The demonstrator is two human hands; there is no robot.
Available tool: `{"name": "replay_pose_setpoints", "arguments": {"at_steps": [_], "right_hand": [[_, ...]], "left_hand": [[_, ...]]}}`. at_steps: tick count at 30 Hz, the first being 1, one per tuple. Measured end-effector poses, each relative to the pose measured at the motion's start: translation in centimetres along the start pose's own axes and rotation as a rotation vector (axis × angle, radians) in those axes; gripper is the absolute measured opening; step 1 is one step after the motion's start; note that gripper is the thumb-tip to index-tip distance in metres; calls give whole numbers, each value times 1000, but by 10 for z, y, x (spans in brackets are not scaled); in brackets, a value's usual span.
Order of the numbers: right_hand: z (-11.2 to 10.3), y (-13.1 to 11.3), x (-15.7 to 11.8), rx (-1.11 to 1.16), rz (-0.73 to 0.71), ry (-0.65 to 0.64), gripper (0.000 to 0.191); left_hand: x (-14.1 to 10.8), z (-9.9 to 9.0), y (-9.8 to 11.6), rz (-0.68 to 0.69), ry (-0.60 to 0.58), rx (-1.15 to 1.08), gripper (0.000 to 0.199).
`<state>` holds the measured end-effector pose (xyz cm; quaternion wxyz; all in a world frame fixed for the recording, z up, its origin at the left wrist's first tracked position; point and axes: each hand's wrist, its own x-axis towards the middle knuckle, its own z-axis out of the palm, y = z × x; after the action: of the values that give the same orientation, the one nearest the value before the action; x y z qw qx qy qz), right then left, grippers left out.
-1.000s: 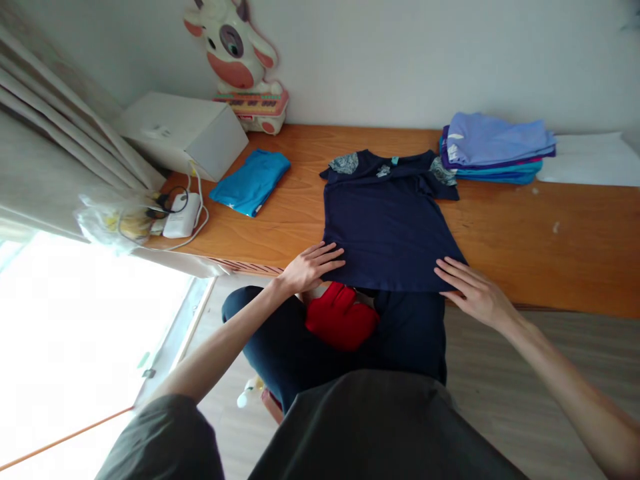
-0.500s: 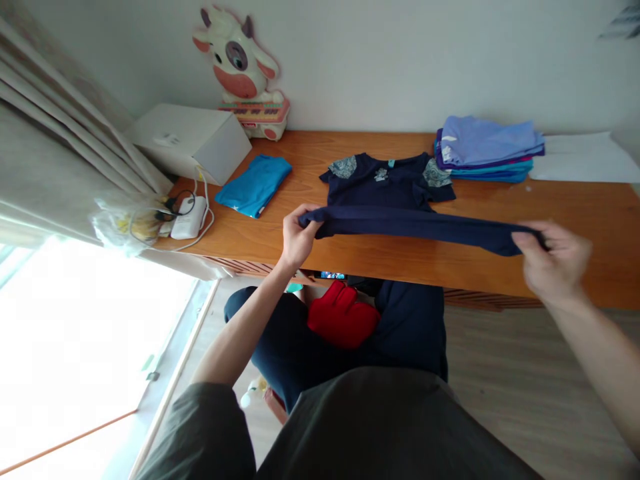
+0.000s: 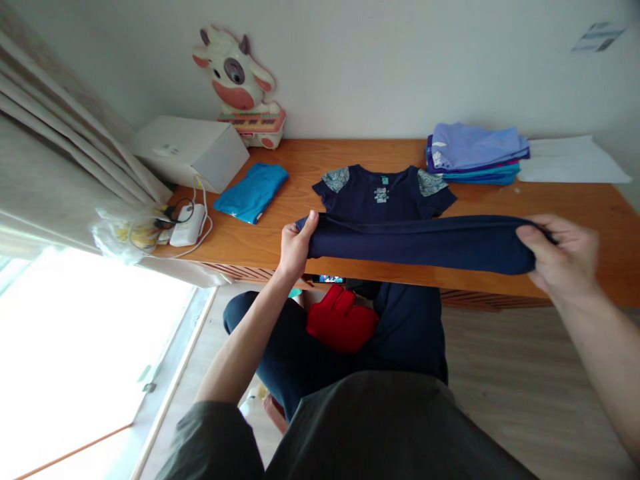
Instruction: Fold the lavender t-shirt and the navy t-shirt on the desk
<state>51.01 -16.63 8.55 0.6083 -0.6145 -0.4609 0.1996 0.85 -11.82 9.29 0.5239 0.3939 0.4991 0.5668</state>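
Observation:
A navy short-sleeved shirt (image 3: 385,197) with patterned shoulders has its upper part lying on the wooden table, collar toward the wall. Its lower part is lifted at the near side and stretched into a wide band. My left hand (image 3: 296,247) is closed on the left end of this band, thumb on top. The right end is pinched between thumb and fingers of my right hand (image 3: 565,257). Between the two hands the cloth hangs taut above the table's front edge.
A folded blue garment (image 3: 254,192) lies left of the shirt, near a white box (image 3: 195,150), a cow toy (image 3: 240,87) and a white power strip (image 3: 187,225) with cables. Folded clothes (image 3: 475,150) and white paper (image 3: 570,160) are at the back right of the table (image 3: 575,207).
The stretched band of cloth has opened out wider and moved slightly nearer to me. My left thumb now points up along the cloth. Both hands keep their hold.

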Motion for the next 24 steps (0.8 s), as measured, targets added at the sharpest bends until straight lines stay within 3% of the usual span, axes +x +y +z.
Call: {"name": "replay_pose_setpoints", "arguments": {"at_steps": [5, 10, 16, 22, 24], "right_hand": [[7, -17, -3, 123, 61, 42, 61], [5, -14, -4, 138, 119, 18, 65], [-1, -3, -4, 123, 68, -55, 48], [-1, 4, -1, 110, 69, -66, 46], [0, 7, 2, 104, 75, -33, 47]], "left_hand": [[-5, -2, 14, -51, -69, 5, 72], [-10, -3, 19, -85, -147, 6, 67], [-11, -12, 20, -87, -289, 29, 56], [-4, -28, 20, -17, -473, 168, 77], [-1, -28, 19, -27, -487, 170, 80]]}}
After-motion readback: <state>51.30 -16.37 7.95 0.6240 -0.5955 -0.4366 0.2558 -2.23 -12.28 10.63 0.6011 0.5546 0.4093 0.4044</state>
